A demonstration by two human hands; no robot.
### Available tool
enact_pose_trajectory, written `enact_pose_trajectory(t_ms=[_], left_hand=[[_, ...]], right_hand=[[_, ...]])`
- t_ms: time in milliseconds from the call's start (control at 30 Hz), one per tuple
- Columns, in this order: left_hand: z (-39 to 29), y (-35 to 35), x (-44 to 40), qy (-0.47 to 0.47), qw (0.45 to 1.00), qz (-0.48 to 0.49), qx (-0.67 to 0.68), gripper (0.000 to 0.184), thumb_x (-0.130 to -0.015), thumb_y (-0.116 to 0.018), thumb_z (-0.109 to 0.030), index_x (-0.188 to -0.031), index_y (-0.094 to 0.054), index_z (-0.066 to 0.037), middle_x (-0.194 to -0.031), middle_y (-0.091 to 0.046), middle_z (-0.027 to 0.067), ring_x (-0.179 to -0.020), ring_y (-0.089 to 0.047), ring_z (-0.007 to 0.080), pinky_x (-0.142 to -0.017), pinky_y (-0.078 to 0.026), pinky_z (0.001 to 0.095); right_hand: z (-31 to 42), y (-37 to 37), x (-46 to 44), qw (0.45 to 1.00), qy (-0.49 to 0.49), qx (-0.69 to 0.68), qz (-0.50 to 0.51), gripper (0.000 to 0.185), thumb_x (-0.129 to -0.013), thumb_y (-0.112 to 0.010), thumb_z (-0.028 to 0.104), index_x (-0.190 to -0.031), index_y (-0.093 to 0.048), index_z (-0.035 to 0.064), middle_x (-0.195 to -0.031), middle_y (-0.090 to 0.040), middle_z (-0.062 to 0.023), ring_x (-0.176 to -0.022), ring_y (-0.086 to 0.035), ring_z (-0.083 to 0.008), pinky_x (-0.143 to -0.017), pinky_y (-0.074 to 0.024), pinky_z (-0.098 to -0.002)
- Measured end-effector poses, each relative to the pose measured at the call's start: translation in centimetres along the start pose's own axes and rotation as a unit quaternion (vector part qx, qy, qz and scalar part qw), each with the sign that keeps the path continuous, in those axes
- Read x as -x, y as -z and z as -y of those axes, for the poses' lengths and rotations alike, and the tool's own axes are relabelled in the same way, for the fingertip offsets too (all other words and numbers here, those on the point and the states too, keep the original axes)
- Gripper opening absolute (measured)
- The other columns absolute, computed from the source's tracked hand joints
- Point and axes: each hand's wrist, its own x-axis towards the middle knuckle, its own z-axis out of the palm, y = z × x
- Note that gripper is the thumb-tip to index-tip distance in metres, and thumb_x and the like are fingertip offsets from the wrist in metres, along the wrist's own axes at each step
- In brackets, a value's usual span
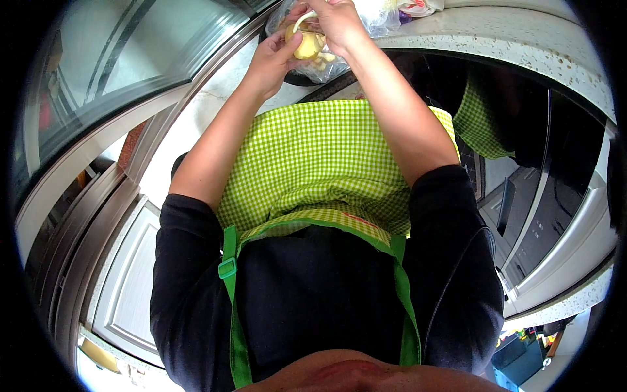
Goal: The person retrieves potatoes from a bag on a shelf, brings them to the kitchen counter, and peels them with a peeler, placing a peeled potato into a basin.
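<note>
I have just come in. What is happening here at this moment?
A person in a green checked apron holds what looks like a potato in the left hand. The right hand is close to its top, near a pale curved strip; I cannot tell if this is peel or part of a tool. Both hands are over a clear plastic bag.

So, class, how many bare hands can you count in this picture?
2. The left hand is near the top, gripping what looks like a potato; the right hand is beside it, at the top edge. No other hand shows.
</note>
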Motion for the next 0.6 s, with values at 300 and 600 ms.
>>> enact_pose_trajectory(t_ms=[300,600], left_hand=[[0.6,0.1,0.0,-0.04,0.999,-0.003,0.002,0.054,-0.083,-0.071,-0.02,-0.124,-0.046,0.004,-0.11,-0.06,0.0086,-0.097,-0.06,0.0142,-0.081,-0.052,0.0276],[0.4,-0.7,0.4,-0.105,0.994,0.026,0.016,0.064,-0.076,-0.075,-0.005,-0.128,-0.04,0.005,-0.125,-0.049,0.0159,-0.109,-0.055,0.0194,-0.093,-0.049,0.0306]], right_hand=[[0.2,0.1,0.2,0.998,-0.023,-0.036,-0.035,0.028,-0.087,-0.064,0.023,-0.075,-0.058,-0.0022,-0.069,-0.064,-0.013,-0.058,-0.063,-0.0213,-0.054,-0.0523,-0.0313],[-0.8,0.8,-0.8,0.983,-0.032,-0.139,-0.119,0.025,-0.091,-0.058,0.02,-0.084,-0.055,-0.0033,-0.071,-0.062,-0.014,-0.061,-0.064,-0.0263,-0.055,-0.0544,-0.0375]])
